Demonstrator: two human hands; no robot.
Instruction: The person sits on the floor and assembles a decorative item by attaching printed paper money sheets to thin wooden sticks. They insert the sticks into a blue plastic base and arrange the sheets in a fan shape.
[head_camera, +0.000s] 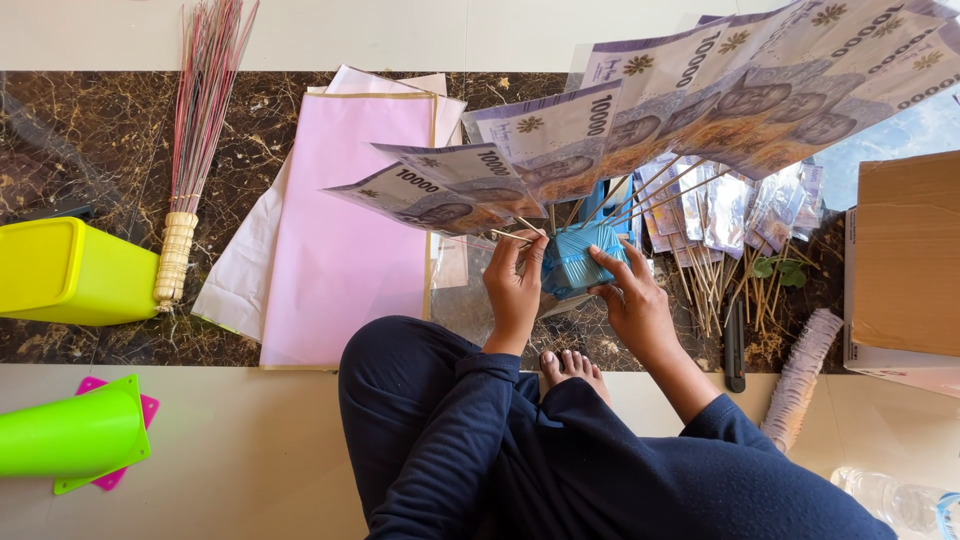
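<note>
1. Just above the person's knees, over the dark marbled floor (90, 130), sits a small blue block (578, 258), likely foam, wrapped in blue film, with thin wooden sticks (640, 195) stuck into its top.
2. The right hand (632, 300) cups the block's side, fingers wrapped on it. The left hand (513, 285) pinches the foot of one stick at the block's left edge, thumb and fingertips closed on it.
3. Each stick carries a purple banknote (545, 135) in a clear sleeve, fanned out above. About eight notes show in the fan; overlap hides an exact count.
4. Handling, as a judgement: the block looks light and soft enough to dent, so it wants a steady hold low on its sides. The sticks are stiff but thin and could snap; take them near the foot. The sleeved notes are flimsy and slippery, top-heavy on their sticks.
5. Right of the block lies a loose heap of more sleeved notes on sticks (720, 230), too tangled to count, and near it a stack of white ruffled paper cups (800, 375).
6. Further out: one cardboard box (905, 255), one plastic bottle (900, 500), pink and white wrapping sheets (345, 220), one stick broom (195, 130), one yellow bin (65, 272), one green cone (75, 432).
</note>
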